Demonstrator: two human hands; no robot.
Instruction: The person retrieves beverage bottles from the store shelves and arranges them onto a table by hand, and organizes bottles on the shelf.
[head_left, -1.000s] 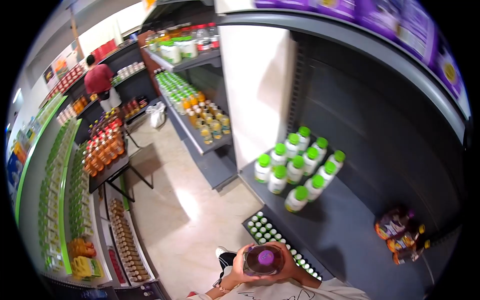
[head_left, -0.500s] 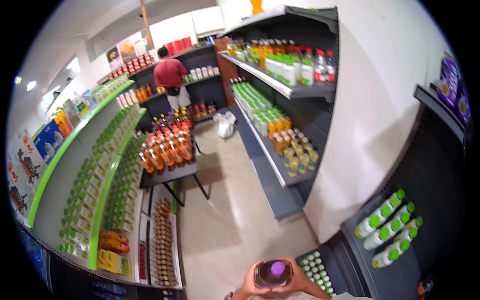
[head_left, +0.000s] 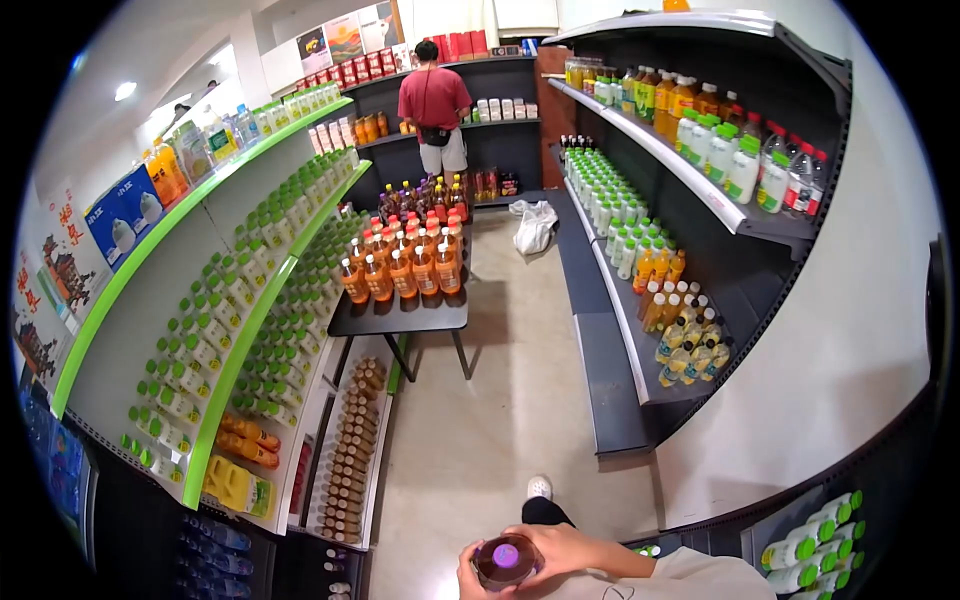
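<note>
At the bottom of the head view, my left hand (head_left: 468, 574) and my right hand (head_left: 558, 549) are wrapped around a bottle of dark drink (head_left: 494, 578) with a purple cap. The left hand presses on its left side, the right hand on its right side. I look down on the cap, so the bottle's lower part and label are hidden. It is held near my body, above the floor.
Ahead stands a black table (head_left: 398, 320) with orange-drink bottles (head_left: 402, 272). Green-edged shelves (head_left: 232, 350) line the left; a grey shelf unit (head_left: 640, 385) with bottles lines the right. A person in a red shirt (head_left: 433, 97) stands at the back. A white bag (head_left: 535, 228) lies on the floor.
My view has turned left, so the table and shelves sit farther right. One white shoe has come into view. Both hands still hold the bottle, now slightly left in the view.
</note>
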